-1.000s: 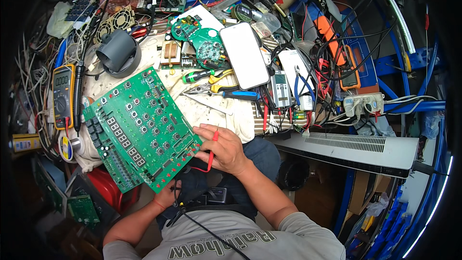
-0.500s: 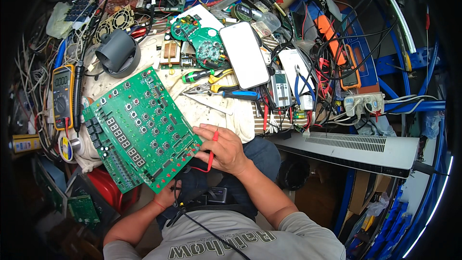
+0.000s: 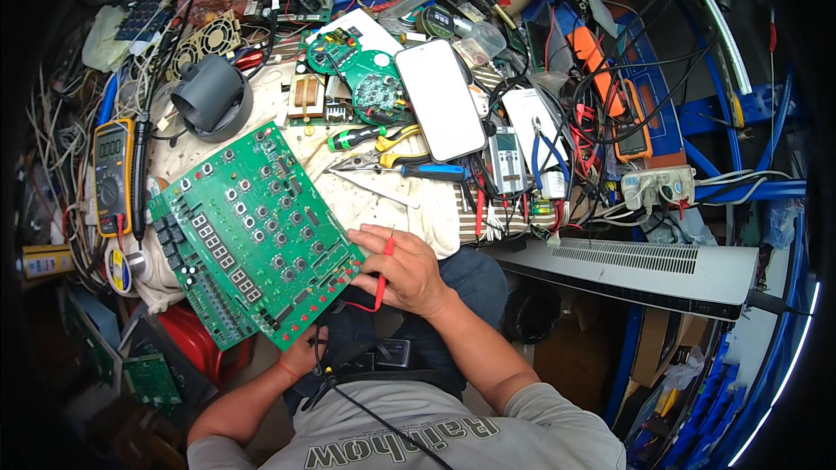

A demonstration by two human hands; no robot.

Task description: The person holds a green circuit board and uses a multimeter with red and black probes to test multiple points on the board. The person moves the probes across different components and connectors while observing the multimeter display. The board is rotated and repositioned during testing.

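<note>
Here at the fingers, the right hand (image 3: 405, 274) is bent inward, pinching a slim red probe (image 3: 381, 287) between its digits, fingertips at the corner of a big green circuit board (image 3: 270, 239); the probe's middle vanishes under a finger. Across to the left hand (image 3: 302, 352), just below the board's lower edge: its fingers are largely hidden by the board and a dark cable (image 3: 320, 350), so how far they are open, or what they grip, I cannot tell.

The board itself tilts across the left half of the view, buttons and digit displays facing up, covering part of a pale cloth (image 3: 435, 224). Just past its left edge, a yellow-rimmed multimeter (image 3: 113, 176); beyond the top, a grey tubular part (image 3: 209, 97). Pliers (image 3: 387, 159) lie above the right hand, near a white-faced slab (image 3: 441, 100) too washed out to read. Farther right, black cables (image 3: 666, 61) cross an orange meter (image 3: 633, 126), partly hiding it, and the outer clutter sinks into the dark rim.
</note>
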